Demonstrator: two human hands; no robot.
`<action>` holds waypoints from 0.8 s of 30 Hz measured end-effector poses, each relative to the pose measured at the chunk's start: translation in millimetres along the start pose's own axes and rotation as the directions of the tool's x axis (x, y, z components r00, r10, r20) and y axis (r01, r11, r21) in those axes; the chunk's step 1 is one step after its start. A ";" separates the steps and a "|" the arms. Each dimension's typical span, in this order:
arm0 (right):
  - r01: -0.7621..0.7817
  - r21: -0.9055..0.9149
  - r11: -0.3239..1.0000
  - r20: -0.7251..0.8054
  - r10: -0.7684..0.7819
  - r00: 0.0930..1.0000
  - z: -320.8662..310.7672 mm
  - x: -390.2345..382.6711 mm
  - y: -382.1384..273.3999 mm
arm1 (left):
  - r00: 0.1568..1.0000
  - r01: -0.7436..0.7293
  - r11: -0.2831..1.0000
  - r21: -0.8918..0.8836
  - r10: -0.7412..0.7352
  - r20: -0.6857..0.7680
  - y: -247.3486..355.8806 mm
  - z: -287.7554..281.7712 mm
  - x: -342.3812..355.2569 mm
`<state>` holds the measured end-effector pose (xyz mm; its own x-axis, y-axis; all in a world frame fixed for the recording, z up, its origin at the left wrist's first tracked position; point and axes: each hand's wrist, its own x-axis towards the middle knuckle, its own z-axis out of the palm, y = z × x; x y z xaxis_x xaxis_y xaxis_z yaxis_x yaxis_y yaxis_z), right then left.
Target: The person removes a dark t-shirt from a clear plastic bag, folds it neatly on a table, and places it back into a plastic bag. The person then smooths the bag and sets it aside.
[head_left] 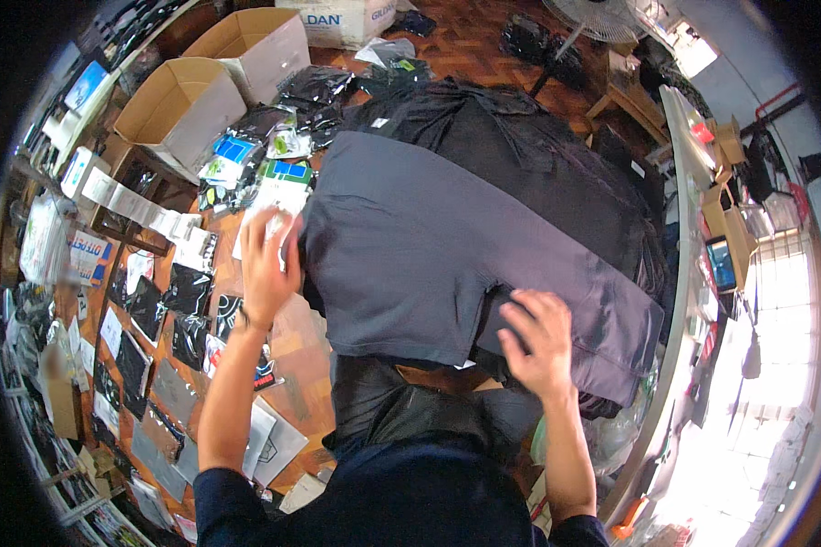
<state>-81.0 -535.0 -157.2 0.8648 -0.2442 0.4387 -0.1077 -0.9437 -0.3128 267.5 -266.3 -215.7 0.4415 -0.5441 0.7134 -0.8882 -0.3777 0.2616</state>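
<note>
A dark grey long-sleeved garment, seemingly a sweatshirt folded lengthwise, lies before me on a pile of black clothes. Its sleeve slants down toward the lower right, and a gap shows between sleeve and body. At the garment's left edge is my left hand, fingers apart and slightly bent, with nothing visible in it. My right hand spreads its fingers over the gap by the sleeve, close to the cloth. Whether its fingertips touch the fabric is hard to tell.
Two open cardboard boxes stand at the far left. Plastic-bagged garments and flat packages cover much of the wooden floor. A long strip of paper labels hangs nearby. A fan stands at the back; a shelf edge runs along the right.
</note>
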 end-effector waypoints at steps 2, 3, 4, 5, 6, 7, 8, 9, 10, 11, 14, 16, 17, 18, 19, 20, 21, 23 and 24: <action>0.133 0.017 0.991 -0.045 -0.132 0.990 16.2 0.8 -18.0 | 0.989 -0.134 0.989 -0.066 0.138 0.051 9.1 -12.3 -58.1; 0.165 0.014 0.986 -0.042 -0.164 0.986 18.8 3.7 -24.2 | 0.990 -0.116 0.986 -0.117 0.125 0.065 24.2 -15.7 -69.3; 0.173 0.017 0.985 -0.036 -0.173 0.984 20.0 5.3 -24.7 | 0.981 -0.158 0.981 -0.117 0.169 0.092 37.9 -21.1 -73.1; 0.183 0.020 0.983 -0.030 -0.183 0.983 21.5 6.7 -24.7 | 0.977 -0.170 0.977 -0.132 0.184 0.107 49.5 -19.2 -74.4; 0.199 0.020 0.980 -0.027 -0.198 0.980 22.1 9.3 -24.5 | 0.973 -0.183 0.972 -0.144 0.200 0.115 55.1 -19.1 -73.6; 0.220 0.010 0.975 -0.026 -0.220 0.975 25.2 8.3 -20.7 | 0.969 -0.195 0.969 -0.150 0.214 0.124 53.2 -22.8 -72.5; 0.215 0.043 0.976 -0.038 -0.213 0.976 28.9 7.5 -21.1 | 0.965 -0.206 0.966 -0.156 0.227 0.133 50.8 -27.8 -70.3; 0.212 0.069 0.975 -0.048 -0.209 0.977 29.5 8.8 -19.8 | 0.961 -0.218 0.962 -0.166 0.241 0.135 51.9 -30.6 -63.2; 0.208 0.094 0.974 -0.058 -0.203 0.977 29.0 9.4 -18.8 | 0.970 -0.158 0.962 -0.225 0.193 0.146 54.2 -36.4 -57.9; 0.188 0.137 0.972 -0.061 -0.182 0.982 27.1 7.9 -19.7 | 0.976 -0.098 0.954 -0.284 0.148 0.161 56.8 -45.5 -53.4; 0.165 0.265 0.950 -0.094 -0.144 0.985 10.9 29.9 -24.0 | 0.973 -0.024 0.860 -0.509 0.138 0.186 65.0 -76.8 6.3; 0.176 0.375 0.910 -0.115 -0.142 0.983 -4.2 60.6 -24.0 | 0.952 0.089 0.574 -0.814 0.193 0.240 51.9 -69.4 61.1; 0.208 0.453 0.867 -0.149 -0.156 0.976 0.9 75.3 -8.5 | 0.933 0.257 0.368 -0.893 0.146 0.329 46.7 -53.3 88.7; -0.051 0.644 0.763 -0.060 0.117 0.991 13.8 86.0 8.7 | 0.895 0.411 0.127 -0.903 0.132 0.426 39.5 -28.7 111.3; -0.277 0.785 0.553 0.088 0.344 0.935 30.2 99.8 24.3 | 0.824 0.566 0.067 -0.822 -0.091 0.560 18.0 9.5 118.4; -0.423 0.842 0.335 0.225 0.495 0.840 40.6 103.1 32.7 | 0.685 0.711 -0.033 -0.702 -0.190 0.703 15.7 29.9 119.3; -0.499 0.863 0.081 0.349 0.619 0.704 50.3 107.1 39.8 | 0.514 0.805 -0.167 -0.569 -0.279 0.811 14.0 48.0 120.6; -0.451 0.878 -0.159 0.431 0.671 0.604 60.5 113.7 35.3 | 0.248 0.850 -0.415 -0.326 -0.230 0.941 5.8 56.6 113.5; -0.429 0.901 -0.067 0.370 0.637 0.676 63.1 111.1 33.0 | 0.372 0.843 -0.293 -0.451 -0.289 0.882 10.4 55.2 110.8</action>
<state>42.5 -579.1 -172.0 0.6974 -0.6839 -0.2142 0.0775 0.3692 -0.9261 314.3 -371.9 -169.9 0.5328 -0.7543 -0.3837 0.5752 -0.0097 0.8179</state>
